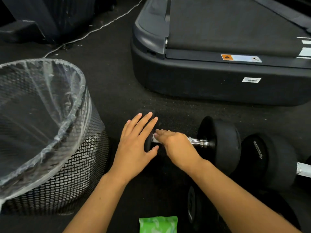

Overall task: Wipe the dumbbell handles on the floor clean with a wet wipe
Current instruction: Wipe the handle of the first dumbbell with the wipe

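A black dumbbell [220, 142] with a chrome handle [199, 142] lies on the dark floor in the middle of the head view. My left hand [134, 143] rests with straight fingers on its left weight head, which is mostly hidden. My right hand [175, 145] is wrapped over the handle's left part, pressing a white wet wipe [155, 140] against it; only a scrap of the wipe shows. A second dumbbell [269, 158] lies right of the first. A third black weight [195, 207] shows under my right forearm.
A black mesh bin [55, 165] lined with a clear bag stands at the left. A green wipe pack [158, 224] lies at the bottom edge. A treadmill base [218, 78] fills the upper right. A white cable [94, 31] runs across the floor behind.
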The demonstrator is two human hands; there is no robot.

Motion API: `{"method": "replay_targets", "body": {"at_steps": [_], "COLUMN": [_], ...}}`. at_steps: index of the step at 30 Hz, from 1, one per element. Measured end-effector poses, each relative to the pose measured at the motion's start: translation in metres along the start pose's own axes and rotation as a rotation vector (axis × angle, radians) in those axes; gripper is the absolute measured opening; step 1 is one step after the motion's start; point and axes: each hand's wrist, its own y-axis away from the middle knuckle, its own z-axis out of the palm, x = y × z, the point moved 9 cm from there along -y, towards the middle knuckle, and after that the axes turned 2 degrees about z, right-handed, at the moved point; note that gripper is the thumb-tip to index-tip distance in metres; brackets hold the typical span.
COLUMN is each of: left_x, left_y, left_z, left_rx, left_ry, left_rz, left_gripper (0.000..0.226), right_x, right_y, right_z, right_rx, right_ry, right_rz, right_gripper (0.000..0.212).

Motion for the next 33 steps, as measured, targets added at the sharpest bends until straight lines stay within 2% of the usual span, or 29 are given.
{"method": "replay_targets", "body": {"at_steps": [2, 5, 9, 13, 17, 21, 22, 25, 31, 33], "left_x": [0.0, 0.0, 0.0, 0.0, 0.0, 0.001, 0.0, 0.0, 0.0, 0.0], "left_y": [0.0, -0.002, -0.002, -0.001, -0.001, -0.001, -0.001, -0.001, -0.003, -0.003], "left_z": [0.001, 0.001, 0.0, 0.001, 0.0, 0.0, 0.0, 0.001, 0.001, 0.001], "left_rx": [-0.008, -0.013, -0.006, 0.0, 0.011, 0.024, 0.022, 0.002, -0.02, -0.021], "left_ry": [0.004, 0.0, 0.008, -0.003, 0.005, -0.014, -0.012, -0.005, -0.028, -0.03], "left_rz": [0.006, 0.003, 0.011, 0.008, 0.008, 0.004, 0.002, 0.01, 0.025, 0.028], "left_gripper": [0.083, 0.084, 0.084, 0.084, 0.083, 0.083, 0.084, 0.088, 0.09, 0.092], "right_x": [0.008, 0.003, -0.009, -0.003, -0.012, -0.013, -0.013, -0.013, -0.01, -0.013], "right_y": [0.003, -0.002, 0.012, 0.004, 0.012, 0.01, 0.011, 0.013, 0.008, 0.011], "right_z": [-0.001, -0.004, 0.002, -0.005, -0.004, -0.001, 0.009, 0.013, 0.006, 0.005], "right_rx": [-0.056, -0.021, -0.003, 0.029, 0.118, 0.084, 0.016, 0.019, 0.036, 0.024], "right_ry": [0.043, 0.078, 0.091, 0.131, 0.154, 0.243, 0.295, 0.358, 0.183, 0.163], "right_rz": [-0.018, 0.023, -0.048, 0.081, -0.036, 0.065, 0.086, 0.002, -0.006, -0.065], "right_gripper": [0.048, 0.046, 0.046, 0.048, 0.046, 0.049, 0.051, 0.055, 0.054, 0.054]}}
